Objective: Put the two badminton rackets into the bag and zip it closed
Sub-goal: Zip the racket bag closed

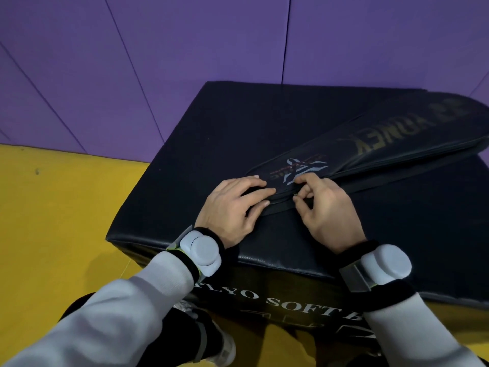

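Closest to me are my grey sleeves, L sleeve (119, 308) and R sleeve (412, 329), each ending in a black wrist band w/ a pale grey round tracker on top: L tracker (202, 251), R tracker (386, 262). Below the L sleeve, dark trousers and a light shoe (225, 348) on the yellow floor (53, 221).

Both hands are up on the black padded box (238, 128), white lettering on its front side, partly hidden by my arms. The bag (370, 144), black w/ gold YONEX letters and a white X-shaped logo, lies flat on the box top, running diagonally from its narrow end btwn my hands out to its wide end at the far R edge of the box. Can't tell what's inside it.

L hand (230, 205): fingers spread and nearly straight, pressing down flat on the bag's narrow end, tips just L of the logo. R hand (326, 205): thumb and forefinger pinching the small metal zip pull (295, 196) on the bag's near edge, other fingers curled under. The 2 hands are close, fingertips almost meeting over the zip line, and a dark strap runs along the box beside it.

Purple padded wall (158, 49) behind the box
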Demonstrator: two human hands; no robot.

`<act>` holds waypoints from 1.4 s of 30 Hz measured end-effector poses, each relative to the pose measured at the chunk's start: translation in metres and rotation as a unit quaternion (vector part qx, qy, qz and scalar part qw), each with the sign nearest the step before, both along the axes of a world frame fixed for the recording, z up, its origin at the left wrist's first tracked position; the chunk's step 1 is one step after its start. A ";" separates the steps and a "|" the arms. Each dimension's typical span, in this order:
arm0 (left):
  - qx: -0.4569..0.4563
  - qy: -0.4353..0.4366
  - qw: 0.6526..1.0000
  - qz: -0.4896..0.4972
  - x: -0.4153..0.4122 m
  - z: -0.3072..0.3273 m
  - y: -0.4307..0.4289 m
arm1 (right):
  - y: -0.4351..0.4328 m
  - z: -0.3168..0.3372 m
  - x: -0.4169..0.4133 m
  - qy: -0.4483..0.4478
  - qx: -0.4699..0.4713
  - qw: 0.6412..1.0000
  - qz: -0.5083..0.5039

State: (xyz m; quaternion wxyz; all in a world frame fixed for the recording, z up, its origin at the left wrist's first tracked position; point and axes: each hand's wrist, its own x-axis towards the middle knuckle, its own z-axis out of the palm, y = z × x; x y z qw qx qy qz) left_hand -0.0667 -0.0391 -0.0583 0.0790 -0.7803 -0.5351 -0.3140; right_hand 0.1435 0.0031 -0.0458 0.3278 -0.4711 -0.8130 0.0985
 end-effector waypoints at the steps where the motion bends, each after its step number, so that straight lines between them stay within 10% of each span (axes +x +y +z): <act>1: 0.000 -0.001 1.000 0.001 -0.001 0.000 0.000 | -0.001 0.000 -0.002 -0.006 0.011 1.000 -0.005; 42: 0.017 -0.009 0.998 0.057 -0.001 0.000 0.002 | 0.014 0.000 -0.002 -0.056 0.050 0.987 -0.140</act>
